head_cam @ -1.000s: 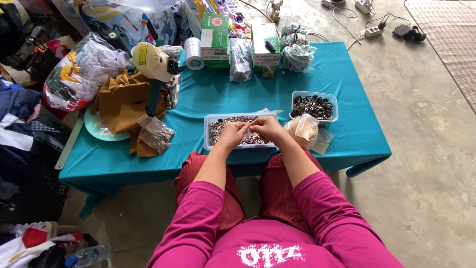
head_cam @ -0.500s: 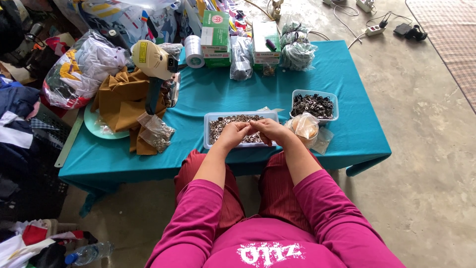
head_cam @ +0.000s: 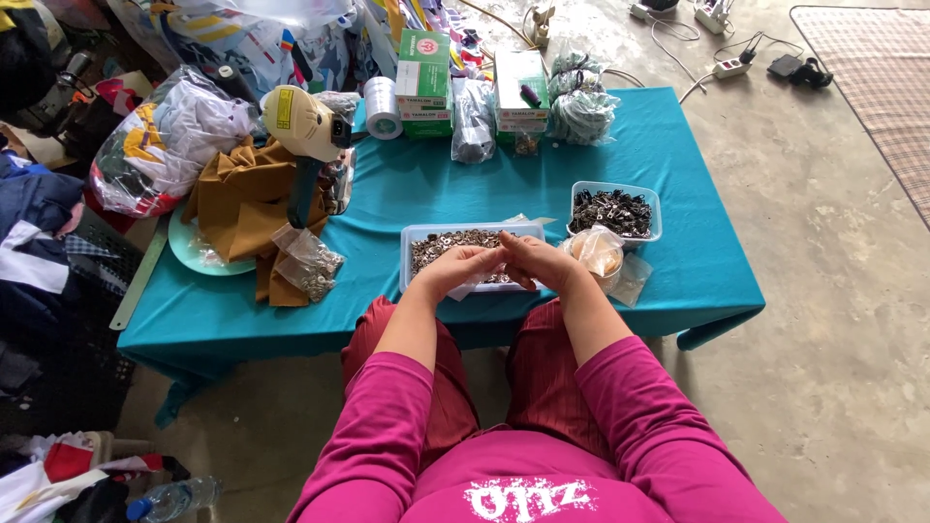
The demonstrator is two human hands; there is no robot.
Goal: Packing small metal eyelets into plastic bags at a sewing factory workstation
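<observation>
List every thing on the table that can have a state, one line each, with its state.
Left hand: over the tray, fingertips meeting the right hand's.
Right hand: over the tray, fingers bent; anything pinched is too small to tell.
Clear tray: lidless, holding small metal parts.
Second tray: lidless, holding dark parts.
Tape roll: upright.
Green box: upright, shut.
Small bag: lying flat.

Single head-worn view, looking steeply down and forward from above seated person's lap. Near edge of teal table (head_cam: 678, 291) at mid-frame, far edge near top. Moderately close; concrete floor (head_cam: 833, 320) fills right side.
</observation>
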